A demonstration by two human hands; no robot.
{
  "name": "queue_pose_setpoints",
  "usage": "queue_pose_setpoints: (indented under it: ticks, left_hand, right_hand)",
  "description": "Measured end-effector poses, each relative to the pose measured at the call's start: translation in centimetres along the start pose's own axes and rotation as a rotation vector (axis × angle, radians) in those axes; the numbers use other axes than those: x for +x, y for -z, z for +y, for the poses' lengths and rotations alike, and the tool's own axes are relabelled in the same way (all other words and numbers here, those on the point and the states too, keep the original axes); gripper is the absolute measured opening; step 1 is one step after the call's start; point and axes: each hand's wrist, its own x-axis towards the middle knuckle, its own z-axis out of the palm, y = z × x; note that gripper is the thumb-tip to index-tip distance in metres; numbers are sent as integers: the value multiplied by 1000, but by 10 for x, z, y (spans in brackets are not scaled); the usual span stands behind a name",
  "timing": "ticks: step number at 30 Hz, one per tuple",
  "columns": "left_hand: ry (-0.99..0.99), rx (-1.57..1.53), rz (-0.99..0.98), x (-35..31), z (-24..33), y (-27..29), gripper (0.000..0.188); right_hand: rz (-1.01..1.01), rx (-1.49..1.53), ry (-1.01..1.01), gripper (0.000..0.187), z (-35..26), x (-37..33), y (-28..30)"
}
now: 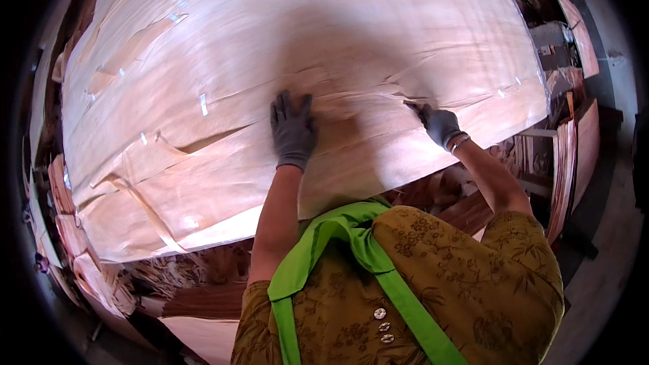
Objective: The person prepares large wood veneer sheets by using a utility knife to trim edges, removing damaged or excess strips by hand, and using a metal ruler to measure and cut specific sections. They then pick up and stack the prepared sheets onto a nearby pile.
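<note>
A large, pale wood veneer sheet spreads out in front of me, with splits, lifted flaps and small bits of shiny tape on it. My left hand, in a grey glove, lies flat on the sheet near its middle, fingers stretched out and holding nothing. To the right, my right hand, also gloved, is closed with its fingertips at a crack in the veneer. Whatever those fingers pinch is too small to make out. A loose veneer strip curls across the sheet's near left part.
Stacked veneer pieces stand along the right side, with more wood sheets at the left. Beneath the near edge lies a heap of wood scraps. A grey floor shows at the far right.
</note>
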Motion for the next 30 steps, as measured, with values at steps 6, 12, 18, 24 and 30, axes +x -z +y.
queue_pose_setpoints:
  ticks: [6, 12, 18, 24, 30]
  left_hand:
    - [14, -72, 79, -5, -3, -2, 50]
    - [13, -131, 54, -13, -10, 10, 62]
    - [354, 154, 150, -59, -88, 24, 67]
    - [419, 171, 163, -68, -110, 31, 62]
    - [431, 64, 286, -69, -115, 23, 60]
  right_hand:
    - [232, 332, -2, 16, -103, 27, 15]
    - [-81, 646, 106, 23, -217, 79, -6]
    - [4, 493, 24, 23, -215, 88, -20]
    - [-79, 172, 208, 24, -277, 62, 9]
    - [-61, 142, 390, 28, -388, 71, 17]
